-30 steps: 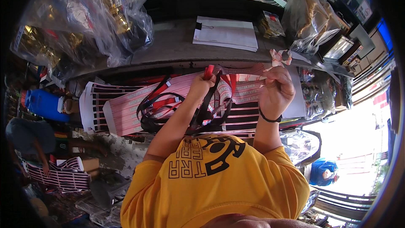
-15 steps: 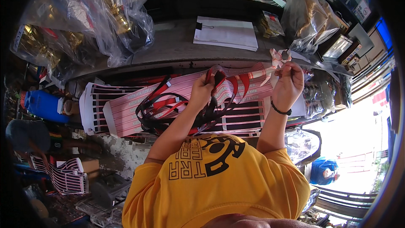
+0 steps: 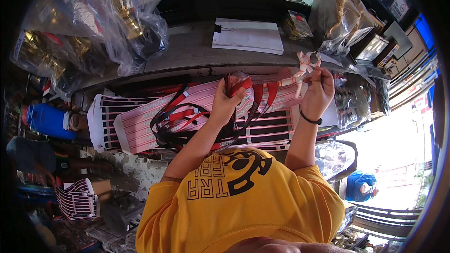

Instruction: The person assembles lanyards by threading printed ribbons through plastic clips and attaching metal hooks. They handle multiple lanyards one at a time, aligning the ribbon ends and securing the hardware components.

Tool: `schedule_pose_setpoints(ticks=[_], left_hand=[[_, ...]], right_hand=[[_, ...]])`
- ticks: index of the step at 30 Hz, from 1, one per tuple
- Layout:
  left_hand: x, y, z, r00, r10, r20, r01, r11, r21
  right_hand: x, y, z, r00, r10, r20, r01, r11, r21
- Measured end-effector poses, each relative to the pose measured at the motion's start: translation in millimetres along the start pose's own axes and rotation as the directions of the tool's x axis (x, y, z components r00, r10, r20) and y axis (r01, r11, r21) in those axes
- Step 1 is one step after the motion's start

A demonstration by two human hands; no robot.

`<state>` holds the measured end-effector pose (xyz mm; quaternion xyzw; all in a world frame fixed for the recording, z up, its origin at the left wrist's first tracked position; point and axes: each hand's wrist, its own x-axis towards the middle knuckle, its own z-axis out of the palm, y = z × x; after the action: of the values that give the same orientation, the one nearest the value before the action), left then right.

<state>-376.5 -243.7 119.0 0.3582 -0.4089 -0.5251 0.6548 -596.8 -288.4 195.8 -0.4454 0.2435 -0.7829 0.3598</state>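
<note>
My left hand (image 3: 225,105) is closed around a bunch of red and black ribbons (image 3: 257,102). Their loops hang to the right of the fist and trail left under my forearm, forming a dark tangle (image 3: 161,124). My right hand (image 3: 320,94), with a dark bracelet at the wrist, pinches a crumpled pale pink-and-white strip (image 3: 307,63). The strip's curled end sticks up past the fingertips, and another part runs left toward the ribbons. Beneath both hands lie long printed sheets (image 3: 133,133) with pink and black stripes.
Behind the sheets, a dark shelf (image 3: 187,49) carries clipped white papers (image 3: 248,37), bagged gold trophies (image 3: 126,18) and another clear bag (image 3: 340,18). A blue container (image 3: 49,121) stands at left. Lower left, another person (image 3: 33,154) bends beside a striped sheet (image 3: 79,199).
My left hand has turned slightly, and a red ribbon now folds over its fingers. The right hand has shifted a little, still pinching the strip. At lower left, the other person's striped sheet has moved.
</note>
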Motion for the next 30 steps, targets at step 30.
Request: schedule_pose_setpoints(ticks=[30], left_hand=[[-18, 45, -23, 0.879, -0.33, 0.343, 0.4, 0.903, -0.156]], right_hand=[[41, -27, -1, 0.977, -0.087, -0.196, 0.088, 0.996, -0.002]])
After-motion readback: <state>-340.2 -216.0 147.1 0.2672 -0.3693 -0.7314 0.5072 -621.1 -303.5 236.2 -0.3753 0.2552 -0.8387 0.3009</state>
